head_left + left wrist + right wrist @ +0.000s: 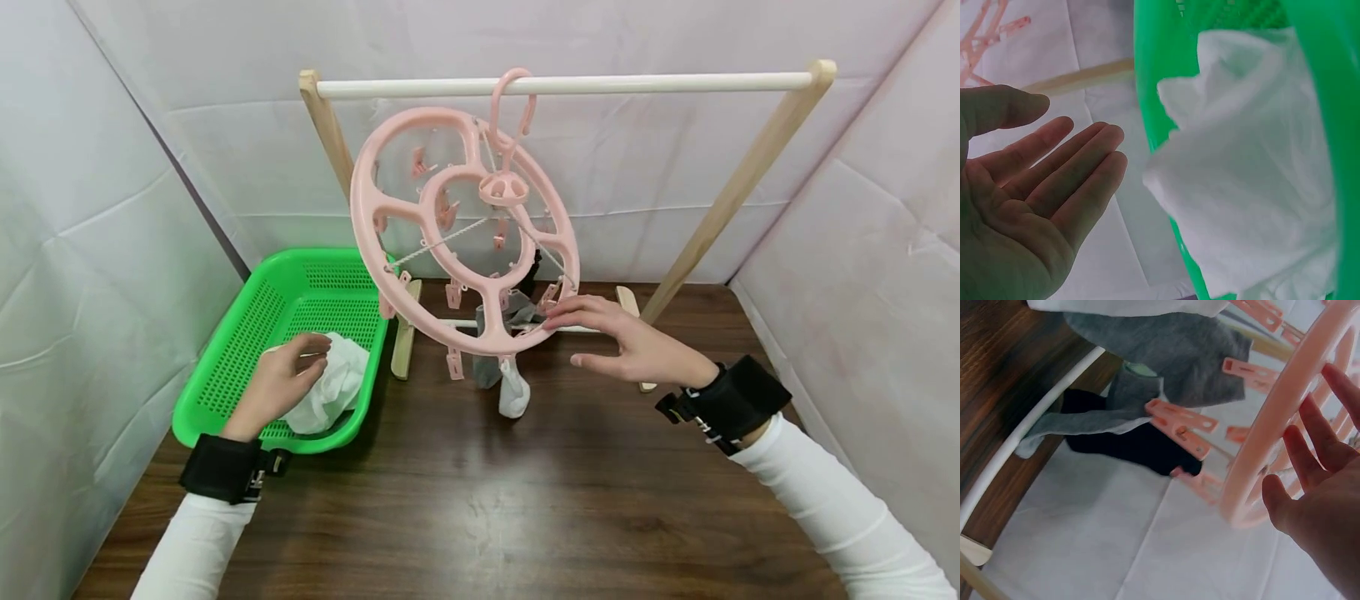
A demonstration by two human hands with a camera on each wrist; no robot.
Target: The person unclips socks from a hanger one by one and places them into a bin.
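Observation:
A pink round clothespin hanger (365,200) hangs tilted from a white rod, its low side toward the right front. My right hand (615,333) is at its lower right rim; in the right wrist view the loosely spread fingers (1302,456) appear to touch the ring. Below the ring hang a white sock (513,392), grey socks (1166,356) and a black sock (1122,437), some visibly in pink clips (1179,425). My left hand (288,371) hovers over the green basket (195,392), fingers loosely bent and holding nothing, beside crumpled white cloth (1247,162).
The white rod (660,83) rests on wooden legs (738,196) with wooden feet (403,342) on the dark wood table (480,508). A lower white bar (1035,425) runs behind the socks. White cloth walls (877,208) enclose the table's back and sides.

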